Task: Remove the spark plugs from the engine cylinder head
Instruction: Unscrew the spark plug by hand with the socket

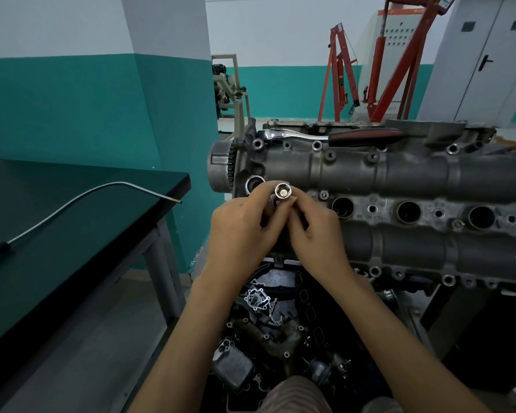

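Observation:
The grey engine cylinder head (399,171) fills the right half of the view, with three open plug wells (408,211) in a row and one more well (254,183) at its left end. Just in front of that left end, my left hand (239,231) and my right hand (313,231) together pinch a chrome spark plug socket (283,192). Its open end faces the camera, and a spark plug's brass-coloured tip shows inside it. The lower part of the socket is hidden by my fingers.
A ratchet wrench (325,135) with a red-and-black handle lies on top of the head. A dark green bench (81,234) at the left carries a long bent metal rod (72,204). Loose engine parts (268,323) lie on the floor below my arms. Red hoists (379,64) stand behind.

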`<state>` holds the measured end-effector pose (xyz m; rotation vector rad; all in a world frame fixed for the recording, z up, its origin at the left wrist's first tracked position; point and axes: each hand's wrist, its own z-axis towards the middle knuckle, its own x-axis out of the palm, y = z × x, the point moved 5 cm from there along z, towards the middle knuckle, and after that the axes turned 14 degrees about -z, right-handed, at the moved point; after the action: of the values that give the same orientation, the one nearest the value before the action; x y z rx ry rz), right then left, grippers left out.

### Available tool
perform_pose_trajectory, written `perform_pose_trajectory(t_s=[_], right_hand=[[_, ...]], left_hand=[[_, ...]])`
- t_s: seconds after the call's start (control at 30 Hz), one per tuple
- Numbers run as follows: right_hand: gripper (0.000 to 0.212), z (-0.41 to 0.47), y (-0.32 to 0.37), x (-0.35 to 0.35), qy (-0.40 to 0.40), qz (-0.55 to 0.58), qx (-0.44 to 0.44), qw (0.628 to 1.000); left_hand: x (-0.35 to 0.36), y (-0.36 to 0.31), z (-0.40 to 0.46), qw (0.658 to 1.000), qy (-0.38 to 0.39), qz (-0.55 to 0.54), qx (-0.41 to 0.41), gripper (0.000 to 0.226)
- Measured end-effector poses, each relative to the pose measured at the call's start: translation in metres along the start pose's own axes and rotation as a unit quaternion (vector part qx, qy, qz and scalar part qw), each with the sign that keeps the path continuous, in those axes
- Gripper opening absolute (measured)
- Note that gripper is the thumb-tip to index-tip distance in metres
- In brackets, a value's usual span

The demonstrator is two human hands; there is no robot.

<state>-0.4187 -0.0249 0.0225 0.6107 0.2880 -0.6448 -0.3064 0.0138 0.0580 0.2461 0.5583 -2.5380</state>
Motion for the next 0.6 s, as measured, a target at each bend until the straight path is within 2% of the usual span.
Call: perform_pose_trajectory(t_s=[0.13, 0.23, 0.3, 0.47, 0.6], right_hand=[[0.036, -0.0006, -0.0018, -0.0002, 0.001, 0.023, 0.05, 0.998], [0.017, -0.0007, -0.0018, -0.0014, 0.005, 0.038, 0.064, 0.997], [0.015, -0.001, -0.0001, -0.0031, 0.003, 0.038, 0.049, 0.998], [0.012, -0.0028, 0.0, -0.0025, 0.01, 0.064, 0.033, 0.997], [0.013, -0.0016, 0.0005, -0.0022, 0.01, 0.065, 0.035, 0.997]], left_hand=[[0.0012, -0.0007, 0.0008, 1.0, -0.024, 0.001, -0.006, 0.032], [0.0029, -0.0019, 0.0005, 1.0, -0.021, 0.014, -0.004, 0.039], [0.0022, -0.0022, 0.0004, 1.0, -0.009, 0.01, -0.003, 0.039], [-0.0027, 0.0005, 0.0059, 0.997, 0.064, -0.025, -0.023, 0.032], [-0.0039, 0.0005, 0.0077, 0.995, 0.087, -0.024, -0.031, 0.021]])
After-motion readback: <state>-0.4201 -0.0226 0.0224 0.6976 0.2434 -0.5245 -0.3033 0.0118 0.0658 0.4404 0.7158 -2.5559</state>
